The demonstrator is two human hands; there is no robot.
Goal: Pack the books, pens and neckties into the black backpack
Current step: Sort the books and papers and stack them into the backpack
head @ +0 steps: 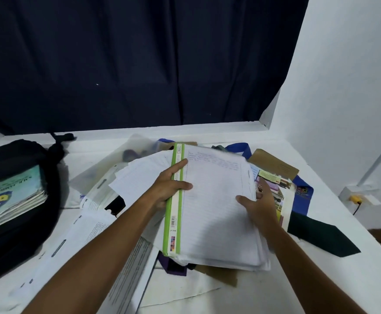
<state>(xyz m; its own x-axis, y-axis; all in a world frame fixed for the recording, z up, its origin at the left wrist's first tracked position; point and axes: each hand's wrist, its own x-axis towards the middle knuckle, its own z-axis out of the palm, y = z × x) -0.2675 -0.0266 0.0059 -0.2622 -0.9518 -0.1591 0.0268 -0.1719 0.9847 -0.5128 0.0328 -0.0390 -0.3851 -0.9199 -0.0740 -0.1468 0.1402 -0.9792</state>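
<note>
I hold a thick pad of lined paper with a green spine (216, 200) above the middle of the white table. My left hand (169, 186) grips its green spine edge, thumb on top. My right hand (258, 205) grips the right edge of the pages. The black backpack (15, 236) lies open at the left with several books (10, 196) inside. A dark green necktie (320, 236) lies at the right, a blue necktie (302, 191) behind it, and a purple one (173, 267) pokes out under the pad. No pens are plainly visible.
Loose printed sheets and plastic folders (99, 225) cover the table left of the pad. Brown envelopes (275, 165) and a colourful booklet (273, 180) lie at the right. A dark curtain (139, 64) hangs behind; a white wall with a socket (357, 196) stands at the right.
</note>
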